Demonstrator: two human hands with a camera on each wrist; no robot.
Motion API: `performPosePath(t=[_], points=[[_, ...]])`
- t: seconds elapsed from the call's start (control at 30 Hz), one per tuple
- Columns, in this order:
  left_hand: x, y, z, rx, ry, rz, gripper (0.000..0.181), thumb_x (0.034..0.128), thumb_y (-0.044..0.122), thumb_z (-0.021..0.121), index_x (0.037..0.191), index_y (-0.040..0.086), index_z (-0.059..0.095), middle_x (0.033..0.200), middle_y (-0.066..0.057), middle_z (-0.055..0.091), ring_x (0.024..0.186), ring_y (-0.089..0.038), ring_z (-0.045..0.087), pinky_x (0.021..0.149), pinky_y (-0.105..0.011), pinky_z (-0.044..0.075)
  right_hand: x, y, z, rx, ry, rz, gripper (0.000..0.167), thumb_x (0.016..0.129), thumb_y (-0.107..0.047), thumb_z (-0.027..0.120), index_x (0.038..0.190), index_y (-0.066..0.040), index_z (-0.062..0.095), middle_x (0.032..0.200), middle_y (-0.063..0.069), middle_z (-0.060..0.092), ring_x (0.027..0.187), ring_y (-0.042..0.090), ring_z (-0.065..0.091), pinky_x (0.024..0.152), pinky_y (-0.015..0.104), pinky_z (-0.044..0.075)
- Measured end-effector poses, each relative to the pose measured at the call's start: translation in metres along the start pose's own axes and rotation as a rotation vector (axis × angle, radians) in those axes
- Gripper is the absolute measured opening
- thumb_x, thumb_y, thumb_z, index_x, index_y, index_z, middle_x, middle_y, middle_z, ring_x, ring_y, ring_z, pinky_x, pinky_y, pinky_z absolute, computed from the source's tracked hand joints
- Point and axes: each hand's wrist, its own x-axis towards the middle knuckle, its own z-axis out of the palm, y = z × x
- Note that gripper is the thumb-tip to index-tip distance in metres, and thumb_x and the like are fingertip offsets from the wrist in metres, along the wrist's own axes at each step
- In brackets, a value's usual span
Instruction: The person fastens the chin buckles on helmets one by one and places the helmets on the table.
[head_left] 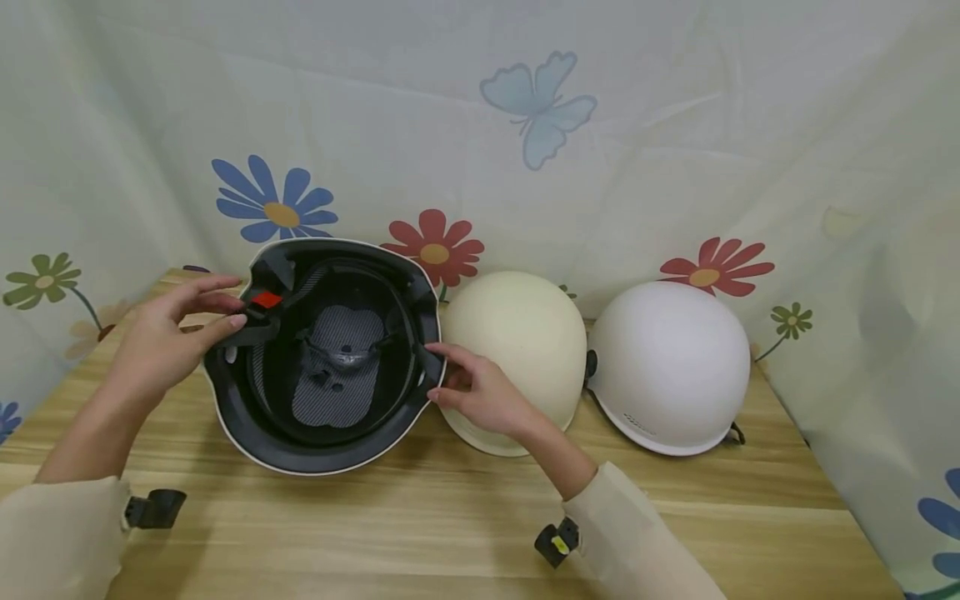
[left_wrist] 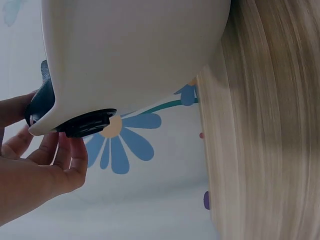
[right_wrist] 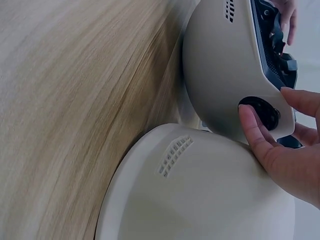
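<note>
A helmet (head_left: 322,457) with a pale shell and black lining is tipped so its hollow inside faces me in the head view. My left hand (head_left: 168,329) grips its left rim, thumb inside by a black strap with a red tab (head_left: 266,299). At the opposite rim, my right hand (head_left: 483,392) pinches the edge. In the right wrist view, a finger of the right hand (right_wrist: 285,155) lies on a round black side knob (right_wrist: 265,112). The left wrist view shows the left hand (left_wrist: 47,165) with fingers under the rim beside another black knob (left_wrist: 87,123).
A cream helmet (head_left: 517,333) stands dome up just right of the held one, close to my right hand. Beyond it sits a white helmet (head_left: 671,367), also dome up. All are on a wooden table (head_left: 420,533) before a flowered curtain (head_left: 645,100).
</note>
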Motion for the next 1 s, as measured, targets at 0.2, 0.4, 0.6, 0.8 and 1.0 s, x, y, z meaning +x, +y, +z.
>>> performPosePath(t=[0.2, 0.4, 0.6, 0.8, 1.0], points=[[0.0, 0.005, 0.0, 0.089, -0.083, 0.113, 0.044, 0.09, 0.025, 0.059, 0.126, 0.001, 0.051, 0.122, -0.026, 0.049, 0.113, -0.042, 0.039, 0.083, -0.062, 0.034, 0.001, 0.001, 0.0, 0.0, 0.0, 0.0, 0.053, 0.083, 0.0, 0.064, 0.132, -0.004, 0.044, 0.085, 0.011, 0.058, 0.074, 0.016, 0.056, 0.062, 0.02, 0.044], [0.004, 0.009, 0.006, 0.221, -0.103, 0.199, 0.044, 0.0855, 0.026, 0.065, 0.119, -0.002, 0.057, 0.109, -0.024, 0.055, 0.096, -0.036, 0.048, 0.069, -0.047, 0.041, 0.001, 0.0, 0.0, 0.001, -0.006, -0.009, 0.053, 0.083, 0.001, 0.063, 0.132, -0.003, 0.044, 0.085, 0.011, 0.058, 0.074, 0.017, 0.056, 0.063, 0.02, 0.044], [0.011, 0.015, 0.014, 0.26, -0.069, 0.175, 0.052, 0.0831, 0.032, 0.067, 0.117, -0.006, 0.056, 0.1, -0.025, 0.058, 0.088, -0.035, 0.048, 0.069, -0.045, 0.04, 0.001, 0.002, 0.0, 0.004, -0.006, -0.009, 0.053, 0.083, 0.001, 0.063, 0.132, -0.003, 0.044, 0.083, 0.011, 0.058, 0.073, 0.017, 0.056, 0.063, 0.019, 0.045], [0.012, 0.015, 0.021, 0.259, 0.006, 0.168, 0.043, 0.0843, 0.027, 0.066, 0.111, -0.006, 0.059, 0.095, -0.024, 0.059, 0.086, -0.035, 0.048, 0.067, -0.044, 0.039, 0.001, 0.004, 0.001, 0.0, 0.001, -0.028, 0.053, 0.082, 0.001, 0.064, 0.131, -0.001, 0.044, 0.082, 0.012, 0.059, 0.072, 0.016, 0.056, 0.063, 0.019, 0.045], [0.011, 0.014, 0.019, 0.222, 0.023, 0.226, 0.036, 0.0855, 0.016, 0.064, 0.112, -0.007, 0.058, 0.094, -0.024, 0.059, 0.085, -0.035, 0.051, 0.065, -0.043, 0.039, 0.001, 0.003, 0.001, -0.001, -0.007, -0.028, 0.053, 0.083, 0.001, 0.064, 0.132, -0.001, 0.044, 0.084, 0.012, 0.058, 0.073, 0.014, 0.056, 0.064, 0.019, 0.045]])
